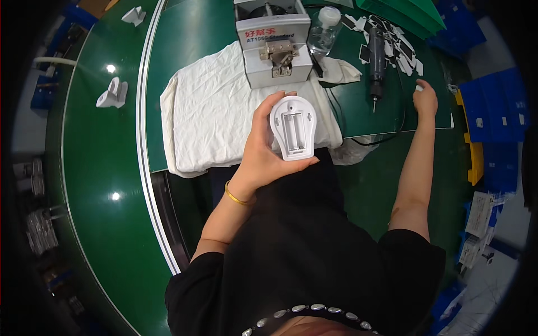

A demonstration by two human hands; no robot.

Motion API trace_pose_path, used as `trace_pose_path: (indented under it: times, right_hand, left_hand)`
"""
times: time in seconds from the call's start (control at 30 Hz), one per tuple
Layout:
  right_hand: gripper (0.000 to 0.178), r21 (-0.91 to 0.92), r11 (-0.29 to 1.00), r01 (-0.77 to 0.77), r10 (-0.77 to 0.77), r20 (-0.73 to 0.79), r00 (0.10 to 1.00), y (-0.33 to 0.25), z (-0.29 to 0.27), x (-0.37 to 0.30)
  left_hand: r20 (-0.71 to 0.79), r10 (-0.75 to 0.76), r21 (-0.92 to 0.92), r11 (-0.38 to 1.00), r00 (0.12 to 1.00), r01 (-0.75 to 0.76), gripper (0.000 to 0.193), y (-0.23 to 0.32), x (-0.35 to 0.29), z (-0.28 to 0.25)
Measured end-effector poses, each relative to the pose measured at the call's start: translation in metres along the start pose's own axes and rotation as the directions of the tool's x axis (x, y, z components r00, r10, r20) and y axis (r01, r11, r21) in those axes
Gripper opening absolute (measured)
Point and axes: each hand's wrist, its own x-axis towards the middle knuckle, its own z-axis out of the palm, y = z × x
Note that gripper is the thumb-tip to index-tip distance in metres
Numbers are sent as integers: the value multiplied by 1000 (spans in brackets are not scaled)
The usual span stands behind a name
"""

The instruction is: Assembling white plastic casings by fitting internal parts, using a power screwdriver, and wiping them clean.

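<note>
My left hand is wrapped round a white, bulb-shaped plastic housing and holds it up over the table's front edge. Its back faces me, and the uncovered battery compartment shows bare metal contacts and no batteries. At the right end of the table, my right hand has its fingers closed on a small white piece, mostly hidden by the fingers. Left of that hand lies a dark electric screwdriver with its bit toward me. Beside the screwdriver is a pile of small white and black pieces.
A screw-feeder machine stands on a folded white cloth. Behind it to the right are a clear bottle and a green bin. Two white plastic parts sit on the green surface at left. Blue bins line the right.
</note>
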Motion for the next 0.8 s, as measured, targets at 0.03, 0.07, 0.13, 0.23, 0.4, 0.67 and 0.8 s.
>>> trace_pose_path:
  times: [0.03, 0.07, 0.13, 0.23, 0.4, 0.67, 0.8]
  right_hand:
    - [43, 177, 983, 56, -33, -130, 991, -14, -9, -16]
    - [42, 340, 932, 129, -38, -262, 964, -28, -21, -34]
    - [38, 734, 624, 269, -112, -257, 960, -68, -39, -79]
    - [27, 896, 256, 364, -343, -268, 900, -118, -68, -158]
    - [33, 975, -47, 217, -658, -194, 727, -169, -81, -247]
    - [25, 944, 76, 320, -743, -160, 650, -183, -63, -261]
    - [24, 880, 172, 443, -781, -152, 606, -179, -66, -259]
  left_hand:
    - [-12, -6, 1, 1000, 1000, 6, 123, 1, -2, -3]
    - [-23, 12, -14, 1000, 1000, -12, 125, 2, -4, -4]
    - [-44, 16, -7, 1000, 999, -16, 127, 3, -9, -6]
    - [-60, 7, -94, 996, 998, -12, 130, 2, -13, -7]
    - [-29, 24, -95, 995, 999, -27, 119, 1, -17, -10]
    - [1, -25, -92, 995, 1000, 25, 105, 0, -22, -17]
    - [24, -20, -90, 996, 1000, 22, 103, -4, -21, -17]
